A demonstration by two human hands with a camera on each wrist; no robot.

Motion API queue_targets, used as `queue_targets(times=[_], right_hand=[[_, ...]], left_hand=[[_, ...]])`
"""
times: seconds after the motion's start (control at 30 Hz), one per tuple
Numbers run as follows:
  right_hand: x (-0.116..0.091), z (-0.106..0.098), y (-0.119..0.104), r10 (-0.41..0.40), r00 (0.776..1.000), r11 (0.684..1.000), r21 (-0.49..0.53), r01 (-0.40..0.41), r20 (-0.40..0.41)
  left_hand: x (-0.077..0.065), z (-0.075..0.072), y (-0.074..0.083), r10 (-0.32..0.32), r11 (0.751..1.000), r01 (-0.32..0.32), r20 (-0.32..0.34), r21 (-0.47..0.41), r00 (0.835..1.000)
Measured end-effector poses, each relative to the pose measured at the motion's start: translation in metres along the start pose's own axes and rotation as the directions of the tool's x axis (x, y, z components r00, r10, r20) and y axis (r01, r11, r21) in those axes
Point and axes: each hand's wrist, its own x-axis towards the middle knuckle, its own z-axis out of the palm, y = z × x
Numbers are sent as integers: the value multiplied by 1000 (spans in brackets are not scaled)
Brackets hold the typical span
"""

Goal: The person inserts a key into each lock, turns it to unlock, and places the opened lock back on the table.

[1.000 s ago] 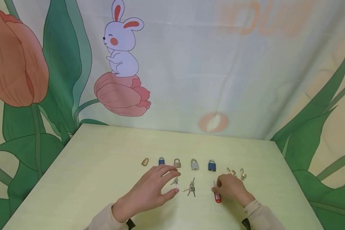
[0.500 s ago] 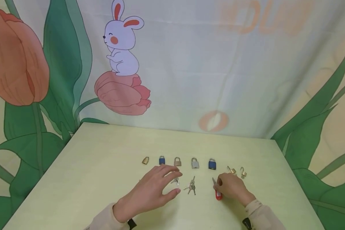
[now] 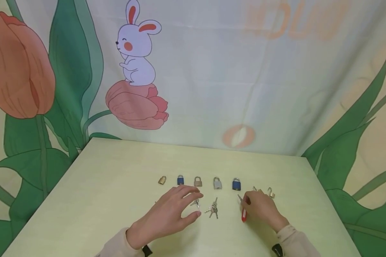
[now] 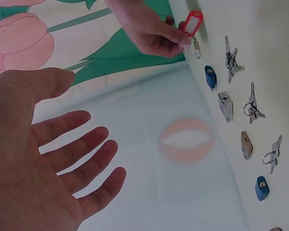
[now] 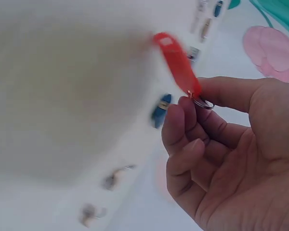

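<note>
My right hand (image 3: 262,208) pinches a red key tag (image 3: 244,215) between thumb and fingers; in the right wrist view the tag (image 5: 179,65) sticks out from the fingertips with a metal ring (image 5: 203,103). A silver key (image 3: 239,197) points away from the fingers toward the larger blue padlock (image 3: 236,184). My left hand (image 3: 168,214) hovers with spread, loosely bent fingers and holds nothing. Beside its fingertips lie silver keys (image 3: 197,203), partly hidden by the hand, and to their right a fuller bunch of keys (image 3: 214,209).
Padlocks stand in a row behind the hands: small brass (image 3: 162,180), blue (image 3: 180,180), brass (image 3: 197,181) and silver (image 3: 217,183). Two small padlocks with open shackles, one (image 3: 271,193) in plain sight, lie right of the row. A printed curtain (image 3: 199,89) hangs behind the table (image 3: 99,171).
The red tag has turned from its flat face to its narrow side, and more of the key shows past the right fingers. The right hand has shifted up slightly; the left hand stays put.
</note>
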Motion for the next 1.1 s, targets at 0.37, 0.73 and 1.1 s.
queue_targets(times=[0.37, 0.73, 1.1], right_hand=[[-9, -62, -16, -111, 989, 994, 4, 112, -98], [-23, -112, -36, -164, 976, 986, 1, 166, -143], [-34, -141, -59, -229, 952, 973, -19, 230, -205]], left_hand=[[7, -4, -1, 0, 1000, 0, -24, -1, 1000], [8, -5, -5, 13, 1000, -13, -58, 3, 998], [13, -10, -5, 26, 1000, -25, -94, 10, 995]])
